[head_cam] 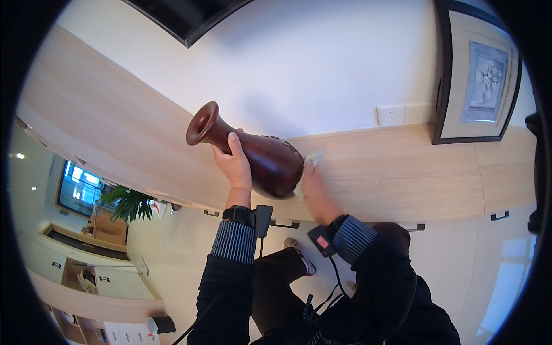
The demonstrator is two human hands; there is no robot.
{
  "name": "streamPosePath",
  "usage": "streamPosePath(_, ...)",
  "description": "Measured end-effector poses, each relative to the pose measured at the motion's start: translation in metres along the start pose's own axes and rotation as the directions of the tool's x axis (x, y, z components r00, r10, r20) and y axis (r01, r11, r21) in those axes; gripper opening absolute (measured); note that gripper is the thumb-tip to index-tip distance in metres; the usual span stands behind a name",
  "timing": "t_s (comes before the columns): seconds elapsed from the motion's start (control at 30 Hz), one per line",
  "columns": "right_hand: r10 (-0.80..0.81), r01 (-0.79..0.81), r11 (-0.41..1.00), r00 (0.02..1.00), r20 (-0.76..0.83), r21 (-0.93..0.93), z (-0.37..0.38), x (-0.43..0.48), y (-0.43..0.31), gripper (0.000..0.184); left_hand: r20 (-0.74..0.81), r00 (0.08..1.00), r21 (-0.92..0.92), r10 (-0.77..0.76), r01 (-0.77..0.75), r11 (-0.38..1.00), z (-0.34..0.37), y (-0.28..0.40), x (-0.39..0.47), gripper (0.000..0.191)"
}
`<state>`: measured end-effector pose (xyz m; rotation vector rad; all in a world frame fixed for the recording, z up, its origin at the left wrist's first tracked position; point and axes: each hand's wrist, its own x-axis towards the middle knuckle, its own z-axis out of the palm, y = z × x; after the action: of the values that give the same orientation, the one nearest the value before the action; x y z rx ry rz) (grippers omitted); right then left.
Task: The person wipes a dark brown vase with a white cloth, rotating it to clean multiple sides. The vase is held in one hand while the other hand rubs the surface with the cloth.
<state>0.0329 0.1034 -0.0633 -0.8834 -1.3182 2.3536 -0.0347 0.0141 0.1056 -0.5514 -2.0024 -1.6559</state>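
A dark reddish-brown vase (271, 161), glossy and with a flared mouth, is held tilted, its mouth to the upper left and its base to the lower right. My left hand (235, 164) grips it by the neck, the thumb lying along the near side. Against the base, my right hand (315, 185) holds a pale, crumpled cloth (314, 158); this hand is slightly blurred and its fingers are partly hidden. Below the vase lies the light wood top of a long cabinet (388, 172). Each wrist bears a black strap with a small box and a cable.
A dark-framed flower picture (478, 86) stands on the cabinet at right, against the wall. Wall sockets (391, 115) are left of it. Black handles (500, 215) line the cabinet's front. A black-framed panel (185, 17) hangs above. A potted plant (129, 205) is at left.
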Motion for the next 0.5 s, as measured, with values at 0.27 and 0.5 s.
streamPosePath(0.27,-0.795,0.930,0.157,0.319,0.517,-0.333,0.022,-0.067,-0.066,0.072,0.004,0.999,-0.119,-0.032,0.032,0.992,0.000,-0.007,0.001,0.043)
streamPosePath(0.5,-0.314,0.402,0.846,0.907,0.282,-0.351,0.002,0.002,-0.071,0.037,0.011,1.000,-0.021,-0.004,0.004,1.000,-0.001,-0.001,-0.001,0.043)
